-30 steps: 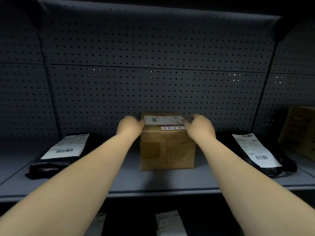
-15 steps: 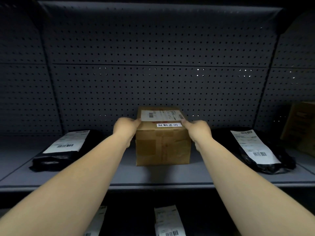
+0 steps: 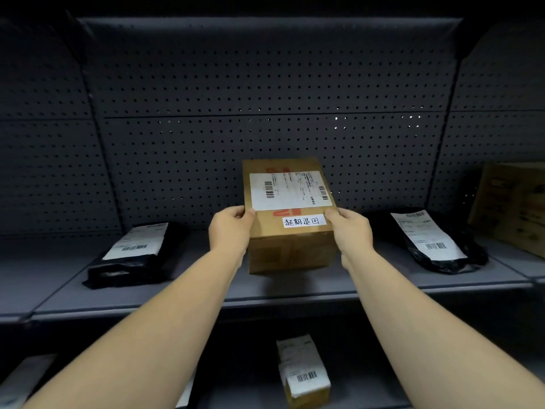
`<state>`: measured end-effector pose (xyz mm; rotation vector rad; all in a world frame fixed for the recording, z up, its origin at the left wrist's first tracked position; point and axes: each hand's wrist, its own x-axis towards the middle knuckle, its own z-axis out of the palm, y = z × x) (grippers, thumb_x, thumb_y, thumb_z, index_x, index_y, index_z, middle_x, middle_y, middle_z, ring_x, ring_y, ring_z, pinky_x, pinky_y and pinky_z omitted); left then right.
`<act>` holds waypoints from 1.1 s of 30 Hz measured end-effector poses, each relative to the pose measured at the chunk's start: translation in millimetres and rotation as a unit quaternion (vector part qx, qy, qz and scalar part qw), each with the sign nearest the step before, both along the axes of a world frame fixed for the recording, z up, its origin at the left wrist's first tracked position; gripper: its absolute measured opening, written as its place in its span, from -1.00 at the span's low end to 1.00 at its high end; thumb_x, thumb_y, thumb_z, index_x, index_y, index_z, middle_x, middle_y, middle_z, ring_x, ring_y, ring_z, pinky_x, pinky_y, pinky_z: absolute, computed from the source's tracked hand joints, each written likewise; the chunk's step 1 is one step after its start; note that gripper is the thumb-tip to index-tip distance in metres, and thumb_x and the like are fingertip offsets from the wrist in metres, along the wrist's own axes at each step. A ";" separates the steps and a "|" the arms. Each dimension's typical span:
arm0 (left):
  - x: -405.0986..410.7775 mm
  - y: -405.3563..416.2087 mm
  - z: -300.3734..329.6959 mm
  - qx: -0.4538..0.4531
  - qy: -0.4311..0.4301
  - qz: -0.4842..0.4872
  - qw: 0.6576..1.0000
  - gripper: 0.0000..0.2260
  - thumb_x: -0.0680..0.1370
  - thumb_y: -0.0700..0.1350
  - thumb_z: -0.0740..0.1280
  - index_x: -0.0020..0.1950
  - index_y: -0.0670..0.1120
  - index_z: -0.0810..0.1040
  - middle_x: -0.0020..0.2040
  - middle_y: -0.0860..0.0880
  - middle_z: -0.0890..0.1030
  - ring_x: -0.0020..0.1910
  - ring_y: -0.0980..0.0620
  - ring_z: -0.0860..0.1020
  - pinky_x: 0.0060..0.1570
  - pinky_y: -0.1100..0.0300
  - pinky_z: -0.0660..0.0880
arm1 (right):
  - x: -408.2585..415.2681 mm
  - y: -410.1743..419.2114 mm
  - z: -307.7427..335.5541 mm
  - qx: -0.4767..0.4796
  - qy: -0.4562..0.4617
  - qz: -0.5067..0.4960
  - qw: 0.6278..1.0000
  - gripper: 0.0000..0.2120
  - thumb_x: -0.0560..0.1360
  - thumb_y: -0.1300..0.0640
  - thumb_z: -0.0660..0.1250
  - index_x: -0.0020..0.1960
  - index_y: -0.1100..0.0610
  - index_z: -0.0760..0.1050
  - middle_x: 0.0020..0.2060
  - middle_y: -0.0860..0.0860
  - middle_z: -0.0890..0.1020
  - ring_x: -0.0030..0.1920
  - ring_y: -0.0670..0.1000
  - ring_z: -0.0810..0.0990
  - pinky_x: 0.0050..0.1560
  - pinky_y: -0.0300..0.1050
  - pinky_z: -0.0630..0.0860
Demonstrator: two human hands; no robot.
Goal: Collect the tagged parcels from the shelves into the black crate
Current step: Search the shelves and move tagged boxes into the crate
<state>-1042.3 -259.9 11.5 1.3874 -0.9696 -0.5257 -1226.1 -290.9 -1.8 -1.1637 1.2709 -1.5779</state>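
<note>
The left hand and the right hand grip the cardboard box from opposite sides, each thumb curled over the top edge while the other fingers wrap the side faces out of sight. The box is tipped so its top faces the camera, showing a printed shipping label and, below it, a small white tag with handwritten characters. Its underside appears to be clear of the shelf, with a shadow beneath it.

The shelf is grey metal, backed by a dark perforated panel. A black poly parcel with a white label lies on the shelf well to the left of the box, and another black poly parcel lies to the right. A second brown carton leans at the far right edge. On the lower shelf, a small labelled parcel sits below the held box.

Bare shelf lies on both sides of the box, between it and the black parcels, and the shelf's front lip runs just under the forearms.
</note>
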 end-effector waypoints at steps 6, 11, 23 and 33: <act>-3.9 22.2 -5.9 0.007 -0.009 -0.009 1.000 -0.73 0.55 -0.07 0.33 0.23 -0.07 0.55 0.09 0.00 0.63 0.06 0.02 0.58 0.12 0.02 0.54 | -2.0 24.8 -14.1 -0.016 0.002 0.003 1.000 -0.85 0.58 0.04 0.22 0.04 -0.09 0.56 -0.14 -0.13 0.68 -0.12 -0.15 0.64 -0.28 -0.27 0.50; -4.4 36.6 -9.5 0.012 -0.014 -0.025 1.000 -0.75 0.54 -0.10 0.34 0.22 -0.07 0.55 0.10 0.00 0.64 0.06 0.04 0.57 0.11 0.06 0.54 | -2.9 42.8 -20.5 -0.018 -0.043 -0.001 0.999 -0.77 0.57 0.08 0.24 -0.18 -0.15 0.57 -0.23 -0.19 0.70 -0.16 -0.21 0.66 -0.33 -0.38 0.50; -10.6 40.3 47.9 -0.066 -0.416 0.048 0.906 -0.75 0.57 -0.01 0.23 0.17 -0.10 0.51 0.20 -0.04 0.51 0.19 -0.05 0.45 0.12 0.07 0.42 | -4.8 57.5 -31.4 -0.040 -0.047 0.000 0.998 -0.78 0.56 0.16 0.25 -0.10 -0.13 0.58 -0.19 -0.24 0.69 -0.10 -0.23 0.65 -0.13 -0.32 0.50; -41.3 -11.0 95.1 -0.049 -0.616 0.051 0.784 -0.55 0.59 0.10 0.15 0.42 -0.08 0.34 0.48 -0.05 0.31 0.47 -0.05 0.21 0.46 -0.03 0.08 | -6.6 52.3 -39.5 -0.053 -0.035 -0.008 0.998 -0.75 0.54 0.15 0.29 0.19 0.00 0.57 -0.05 -0.20 0.67 0.03 -0.17 0.61 0.07 -0.19 0.51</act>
